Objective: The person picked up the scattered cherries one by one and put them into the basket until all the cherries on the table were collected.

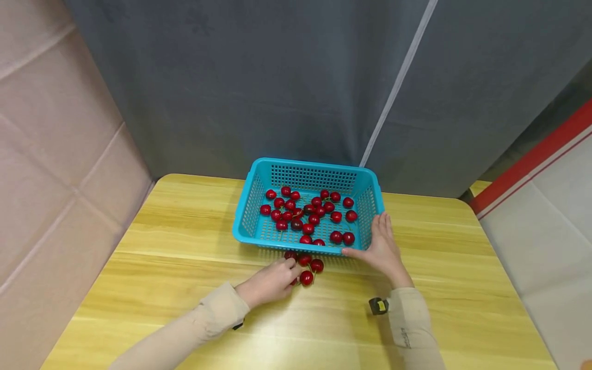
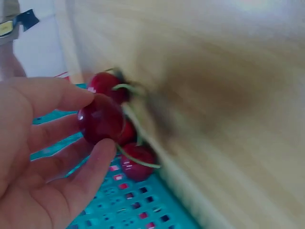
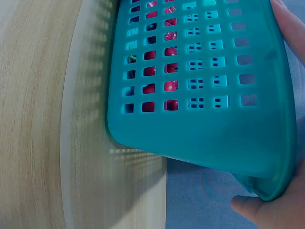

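A blue plastic basket [image 1: 252, 240] with a perforated wall stands on the table, many red cherries [image 1: 314, 220] spread over its floor. Just in front of it lies a small group of stemmed cherries [image 1: 306, 278]. My left hand [image 1: 270, 282] is at this group; in the left wrist view its thumb and fingertip pinch a dark red cherry [image 2: 100, 118], others close behind it. My right hand [image 1: 384, 252] holds the basket's front right corner, thumb on the front rim and fingers along the right side. The right wrist view shows the basket's wall [image 3: 190, 129] with cherries through its holes.
The wooden table [image 1: 185, 231] ends at a grey curtain [image 1: 259, 92] behind the basket. A pale padded wall [image 1: 51, 144] borders the left side, and a white panel with a red stripe [image 1: 532, 154] the right.
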